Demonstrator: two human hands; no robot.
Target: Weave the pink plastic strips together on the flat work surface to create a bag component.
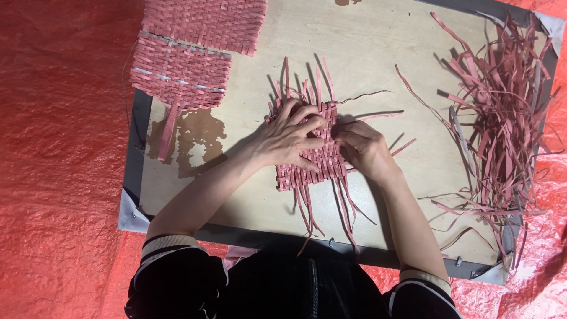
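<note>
A small woven mat of pink strips (pixel 322 159) lies in the middle of a wooden board (pixel 366 53), with loose strip ends sticking out above and below it. My left hand (pixel 289 136) lies flat on the mat with fingers spread, pressing it down. My right hand (pixel 363 147) rests at the mat's right edge, its fingertips pinching a strip end there. Thin pink strips trail from that edge to the right.
A big loose pile of pink strips (pixel 502 106) covers the board's right side. Two finished woven pink mats (pixel 183 65) overlap the top left corner. A dark wet stain (pixel 195 139) marks the board's left part. Red sheeting (pixel 59 159) surrounds the board.
</note>
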